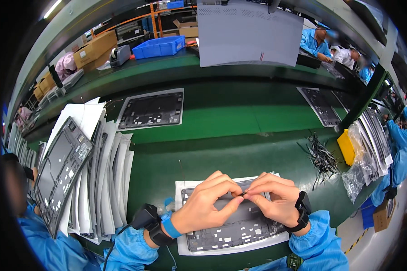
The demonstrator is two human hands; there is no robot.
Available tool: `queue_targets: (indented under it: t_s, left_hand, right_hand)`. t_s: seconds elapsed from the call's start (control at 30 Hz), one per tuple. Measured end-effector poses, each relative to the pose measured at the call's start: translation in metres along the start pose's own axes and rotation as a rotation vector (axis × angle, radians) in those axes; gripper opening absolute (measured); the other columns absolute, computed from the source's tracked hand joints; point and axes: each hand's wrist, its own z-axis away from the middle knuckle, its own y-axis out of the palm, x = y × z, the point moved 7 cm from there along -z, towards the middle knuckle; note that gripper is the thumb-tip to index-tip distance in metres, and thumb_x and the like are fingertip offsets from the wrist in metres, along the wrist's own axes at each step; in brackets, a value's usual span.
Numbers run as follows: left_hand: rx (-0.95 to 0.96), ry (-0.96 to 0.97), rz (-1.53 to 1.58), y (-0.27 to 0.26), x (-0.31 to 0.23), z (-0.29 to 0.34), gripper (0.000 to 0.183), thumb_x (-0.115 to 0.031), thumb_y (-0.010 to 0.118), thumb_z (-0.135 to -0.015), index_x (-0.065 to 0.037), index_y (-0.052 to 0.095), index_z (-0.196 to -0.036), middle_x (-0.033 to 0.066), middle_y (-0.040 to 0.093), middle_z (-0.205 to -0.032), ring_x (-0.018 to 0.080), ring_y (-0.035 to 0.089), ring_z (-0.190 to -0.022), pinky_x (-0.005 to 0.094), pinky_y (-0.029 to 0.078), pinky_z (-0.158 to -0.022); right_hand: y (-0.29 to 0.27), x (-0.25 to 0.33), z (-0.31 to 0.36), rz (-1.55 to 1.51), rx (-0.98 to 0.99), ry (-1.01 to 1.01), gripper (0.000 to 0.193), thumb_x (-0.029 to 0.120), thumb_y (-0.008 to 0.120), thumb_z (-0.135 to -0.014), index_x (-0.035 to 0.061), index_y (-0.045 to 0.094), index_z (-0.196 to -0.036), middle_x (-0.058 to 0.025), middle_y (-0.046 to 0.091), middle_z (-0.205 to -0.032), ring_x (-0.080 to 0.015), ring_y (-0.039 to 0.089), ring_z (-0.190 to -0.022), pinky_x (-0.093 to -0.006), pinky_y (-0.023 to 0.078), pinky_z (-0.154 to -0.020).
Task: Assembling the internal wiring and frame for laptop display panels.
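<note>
My left hand [207, 201] and my right hand [276, 199] meet above the middle of a dark panel. Thumb and fingertips of both pinch one small black piece [243, 194], too small to make out its kind. Under my hands lies the dark grey device panel [233, 235], flat on a white sheet [183, 247] and dotted with many small white patches. My hands cover part of its upper half. Both wrists wear black bands, and the left one also has a blue strap.
Stacked panels with white sheets [115, 180] rise at the left, a tilted panel [63, 169] on top. Another panel [151, 109] lies farther back. At the right are a heap of thin black cables [322, 158], a yellow bin [346, 147] and clear plastic bags [355, 180]. Co-workers sit nearby.
</note>
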Motion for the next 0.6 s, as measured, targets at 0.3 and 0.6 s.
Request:
queue_targets:
  t_s: [0.3,0.6]
  left_hand:
    - [0.066,-0.218,0.221,0.006,0.013,0.003,0.008,-0.003,0.071,-0.091,-0.002,0.067,-0.098,0.0051,0.062,-0.085,0.0172,0.055,-0.078,0.0308,0.043,-0.068]
    - [0.07,-0.302,0.259,0.001,0.021,0.004,0.008,-0.003,0.071,-0.096,0.001,0.072,-0.103,0.0035,0.064,-0.093,0.0082,0.054,-0.08,0.0245,0.045,-0.071]
  right_hand:
    - [0.001,-0.002,0.001,-0.017,0.02,0.017,0.018,-0.011,0.083,-0.076,-0.0032,0.075,-0.091,-0.0143,0.075,-0.088,-0.0233,0.07,-0.078,-0.034,0.054,-0.072]
    - [0.002,0.004,-0.002,0.107,0.048,-0.091,0.018,-0.01,0.082,-0.077,-0.0049,0.075,-0.093,-0.0143,0.074,-0.088,-0.0234,0.069,-0.073,-0.0314,0.054,-0.063]
